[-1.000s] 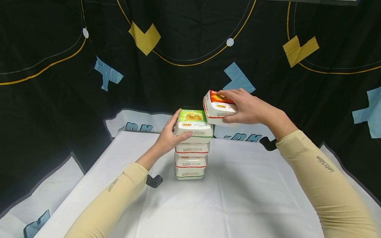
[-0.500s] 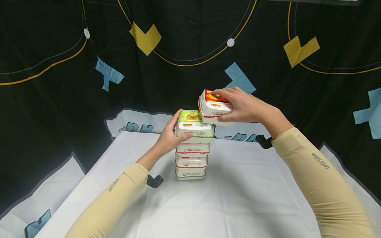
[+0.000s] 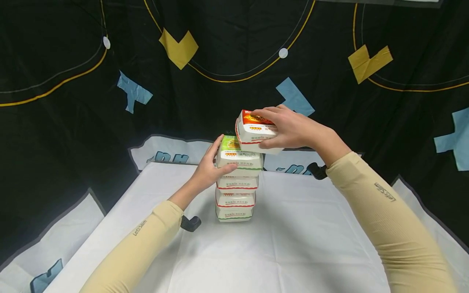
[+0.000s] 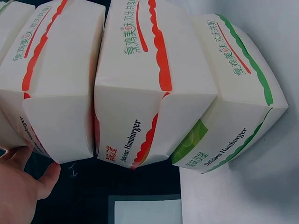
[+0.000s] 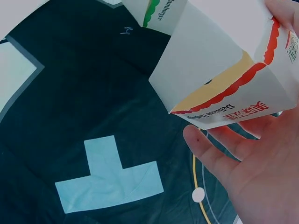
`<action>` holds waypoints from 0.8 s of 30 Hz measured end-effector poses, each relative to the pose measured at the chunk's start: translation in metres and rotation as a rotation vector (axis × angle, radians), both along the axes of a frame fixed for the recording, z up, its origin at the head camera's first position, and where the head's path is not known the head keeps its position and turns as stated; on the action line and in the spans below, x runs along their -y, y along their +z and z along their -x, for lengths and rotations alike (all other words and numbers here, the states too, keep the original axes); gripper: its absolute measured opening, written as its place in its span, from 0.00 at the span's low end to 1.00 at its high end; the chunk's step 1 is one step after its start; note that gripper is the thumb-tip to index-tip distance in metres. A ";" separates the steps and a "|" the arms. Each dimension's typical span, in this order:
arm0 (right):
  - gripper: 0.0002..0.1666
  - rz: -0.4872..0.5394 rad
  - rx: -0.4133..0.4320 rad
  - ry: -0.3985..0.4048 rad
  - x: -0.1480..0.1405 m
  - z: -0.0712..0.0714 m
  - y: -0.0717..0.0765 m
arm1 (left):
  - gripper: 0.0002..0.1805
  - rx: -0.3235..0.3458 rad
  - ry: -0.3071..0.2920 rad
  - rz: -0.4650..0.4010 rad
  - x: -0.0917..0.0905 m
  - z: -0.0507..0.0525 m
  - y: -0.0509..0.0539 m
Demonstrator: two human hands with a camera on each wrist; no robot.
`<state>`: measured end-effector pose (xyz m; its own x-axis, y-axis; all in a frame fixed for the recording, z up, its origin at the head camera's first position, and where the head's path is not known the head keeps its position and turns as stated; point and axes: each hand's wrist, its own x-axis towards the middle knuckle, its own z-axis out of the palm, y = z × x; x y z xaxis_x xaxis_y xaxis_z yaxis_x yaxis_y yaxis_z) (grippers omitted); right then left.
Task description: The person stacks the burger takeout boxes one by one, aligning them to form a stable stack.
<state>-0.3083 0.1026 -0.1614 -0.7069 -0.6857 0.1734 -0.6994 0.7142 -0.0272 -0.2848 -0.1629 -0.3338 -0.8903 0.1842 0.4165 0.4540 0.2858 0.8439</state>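
My right hand (image 3: 293, 127) holds a red-topped hamburger box (image 3: 254, 136), thumb on the front and fingers over the top and far side. This box sits slightly tilted over the right part of a green-topped hamburger box (image 3: 238, 160), covering some of its lid. Whether they touch I cannot tell. My left hand (image 3: 209, 167) holds the green-topped box by its left side, thumb across the front. Beneath it, several more white boxes with red or green wavy trim (image 3: 235, 200) form a stack. The left wrist view shows these lower boxes (image 4: 145, 60) close up.
The stack stands on a table with a white cloth (image 3: 234, 256). Behind hangs a black curtain (image 3: 234, 40) with yellow and blue patches. A dark wrist-camera piece (image 3: 191, 224) juts out by the left wrist, another (image 3: 316, 171) by the right.
My right hand has carried the red-topped box leftward, further over the green-topped box. The left hand and the stack have stayed in place.
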 end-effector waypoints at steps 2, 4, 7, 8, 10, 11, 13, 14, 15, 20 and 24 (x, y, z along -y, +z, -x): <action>0.52 -0.006 -0.003 0.005 0.003 0.000 0.002 | 0.54 0.002 -0.002 -0.001 0.000 0.001 0.000; 0.52 -0.013 -0.006 0.010 0.006 0.000 0.003 | 0.54 0.005 -0.006 -0.003 0.000 0.001 0.001; 0.51 -0.018 -0.007 0.024 0.012 0.000 0.004 | 0.54 0.011 -0.012 -0.010 0.001 0.000 0.001; 0.51 -0.019 -0.007 0.028 0.013 0.000 0.005 | 0.54 0.011 -0.014 -0.013 0.001 0.000 0.001; 0.51 -0.021 -0.008 0.036 0.017 0.000 0.005 | 0.54 0.013 -0.014 -0.021 0.002 0.000 0.001; 0.51 -0.022 -0.005 0.037 0.018 0.000 0.005 | 0.54 0.015 -0.012 -0.023 0.002 0.000 0.001; 0.51 -0.028 -0.003 0.039 0.020 -0.001 0.005 | 0.54 0.021 -0.007 -0.021 0.003 0.000 0.000; 0.51 -0.029 -0.001 0.041 0.021 -0.001 0.005 | 0.54 0.023 -0.007 -0.019 0.003 0.000 -0.001; 0.51 -0.032 0.000 0.043 0.022 -0.001 0.005 | 0.53 0.024 -0.008 -0.016 0.003 0.001 -0.001; 0.50 -0.037 -0.007 0.058 0.027 -0.001 0.005 | 0.52 0.010 -0.017 -0.014 0.002 0.001 -0.001; 0.49 -0.037 -0.009 0.068 0.032 -0.002 0.005 | 0.51 0.006 -0.020 -0.007 0.002 -0.001 0.000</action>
